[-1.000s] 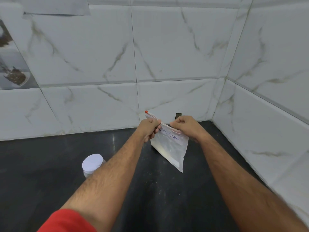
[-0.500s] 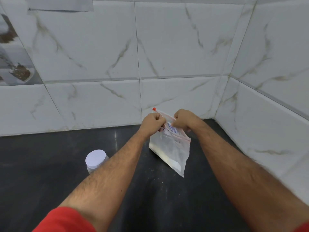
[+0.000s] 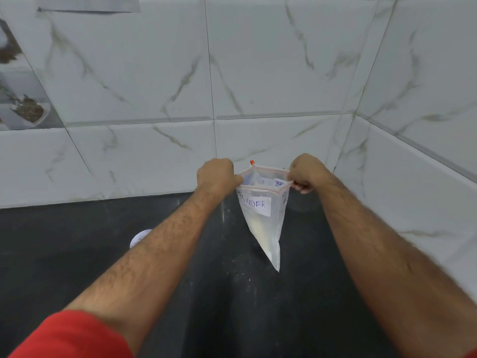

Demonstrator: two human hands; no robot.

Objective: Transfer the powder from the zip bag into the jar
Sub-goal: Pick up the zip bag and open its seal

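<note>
A clear zip bag (image 3: 263,218) with a white label hangs above the black counter, white powder gathered in its lower corner. Its red-edged mouth gapes wide. My left hand (image 3: 215,175) pinches the left side of the mouth and my right hand (image 3: 304,173) pinches the right side, pulling them apart. The jar (image 3: 139,237), with a white lid on it, stands on the counter to the left, mostly hidden behind my left forearm.
The black counter (image 3: 77,249) runs to white marble-look tiled walls at the back (image 3: 154,86) and on the right (image 3: 426,125), forming a corner just behind the bag. Specks of powder lie on the counter under the bag.
The bag's zip has come apart: my hands moved away from each other and the mouth now stands wide. The bag hangs more upright with its label facing me.
</note>
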